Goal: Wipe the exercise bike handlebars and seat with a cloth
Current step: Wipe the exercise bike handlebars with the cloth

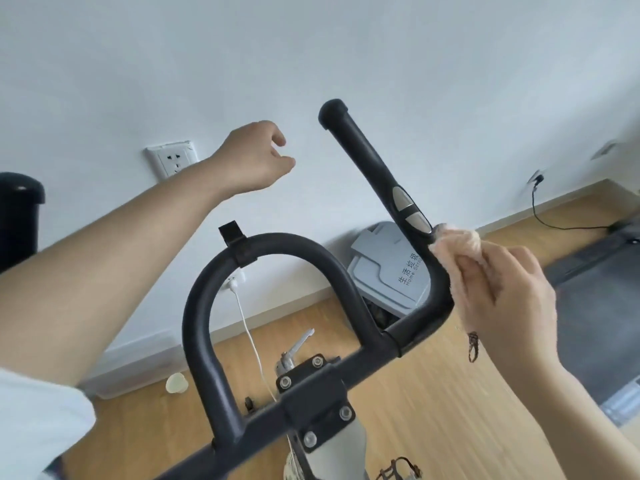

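Cloth (457, 242) pinched by right hand (502, 299) against handlebars (367, 157); left hand (256, 157) held loose, empty. Grey bin (384, 271), white cable (247, 327) seen behind.

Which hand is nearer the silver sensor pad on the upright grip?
Right. The right hand holds the cloth just below the sensor pad; the left hand hovers well to its left, touching nothing.

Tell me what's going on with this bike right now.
A person is wiping the black handlebars of an exercise bike. Their right hand grips a pale cloth and presses it against the upright right-hand bar, just below its silver sensor pad. The left hand is raised in the air in front of the wall, fingers loosely curled, holding nothing. The seat is out of view.
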